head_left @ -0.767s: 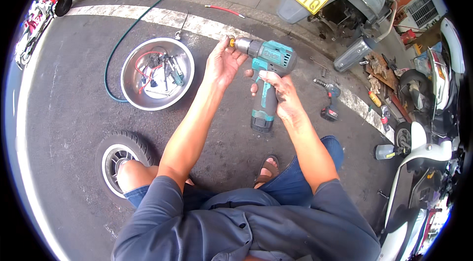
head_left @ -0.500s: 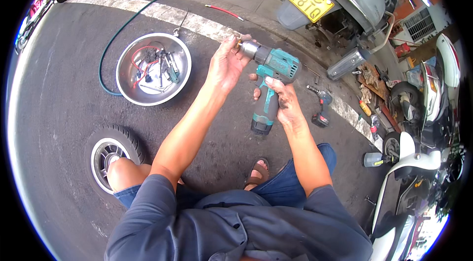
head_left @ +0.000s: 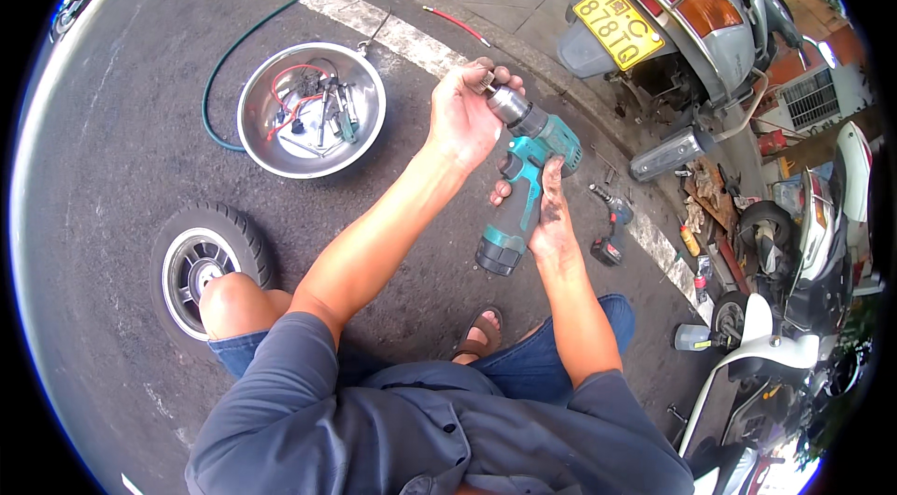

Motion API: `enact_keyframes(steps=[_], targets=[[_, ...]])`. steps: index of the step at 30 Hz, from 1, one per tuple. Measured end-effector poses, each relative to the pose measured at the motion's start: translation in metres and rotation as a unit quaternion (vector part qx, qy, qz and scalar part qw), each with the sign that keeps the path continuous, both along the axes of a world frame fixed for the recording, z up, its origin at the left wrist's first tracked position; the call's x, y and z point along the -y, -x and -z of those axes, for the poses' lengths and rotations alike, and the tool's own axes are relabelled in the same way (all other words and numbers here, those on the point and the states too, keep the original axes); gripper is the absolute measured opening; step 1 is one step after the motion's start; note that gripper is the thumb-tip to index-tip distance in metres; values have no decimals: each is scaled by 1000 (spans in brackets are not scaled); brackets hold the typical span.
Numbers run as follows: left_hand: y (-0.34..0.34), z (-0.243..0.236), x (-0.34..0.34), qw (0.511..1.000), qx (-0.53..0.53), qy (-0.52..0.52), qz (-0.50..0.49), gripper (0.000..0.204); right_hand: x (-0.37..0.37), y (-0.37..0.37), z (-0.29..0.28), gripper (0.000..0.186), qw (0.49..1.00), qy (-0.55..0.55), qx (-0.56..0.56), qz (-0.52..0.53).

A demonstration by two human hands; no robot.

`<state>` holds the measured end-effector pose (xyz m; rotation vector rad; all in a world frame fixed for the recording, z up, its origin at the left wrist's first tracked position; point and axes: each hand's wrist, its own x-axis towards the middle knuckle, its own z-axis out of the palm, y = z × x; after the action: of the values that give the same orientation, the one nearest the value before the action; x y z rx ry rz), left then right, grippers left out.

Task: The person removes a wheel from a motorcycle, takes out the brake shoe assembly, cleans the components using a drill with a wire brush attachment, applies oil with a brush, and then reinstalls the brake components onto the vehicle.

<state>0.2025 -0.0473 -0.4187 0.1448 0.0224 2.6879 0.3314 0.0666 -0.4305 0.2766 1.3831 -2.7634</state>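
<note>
I hold a teal-and-grey cordless drill [head_left: 530,185] tilted, its silver chuck toward the upper left. My left hand [head_left: 462,116] has its fingers closed around a small piece at the chuck's tip, partly hidden by them. My right hand [head_left: 551,215] is wrapped round the drill's handle, thumb along its side. A steel bowl [head_left: 266,154] with tools and red hose lies left of my hands. A second cordless drill [head_left: 612,229] lies on the pavement to the right. A loose wheel [head_left: 173,266] is beside my left knee.
A grey scooter [head_left: 719,18] stands at the upper right above a silver exhaust [head_left: 663,157]. More scooter parts [head_left: 790,345] and clutter [head_left: 710,196] line the right side. A green hose [head_left: 234,46] loops across the asphalt, near a short red hose [head_left: 458,23] and the kerb.
The drill has tilted, chuck rising and handle base dropping. My right thumb has shifted along its side. The surroundings shift in view as my head moves.
</note>
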Motion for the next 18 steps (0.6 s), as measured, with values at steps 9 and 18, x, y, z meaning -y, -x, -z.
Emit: enact_keyframes(steps=[9, 18], targets=[[-14, -25, 4, 997, -74, 7, -7, 13, 3, -7, -14, 42, 998, 22, -53, -25], [-17, -28, 1, 998, -64, 13, -14, 17, 3, -7, -13, 39, 998, 12, -55, -7]])
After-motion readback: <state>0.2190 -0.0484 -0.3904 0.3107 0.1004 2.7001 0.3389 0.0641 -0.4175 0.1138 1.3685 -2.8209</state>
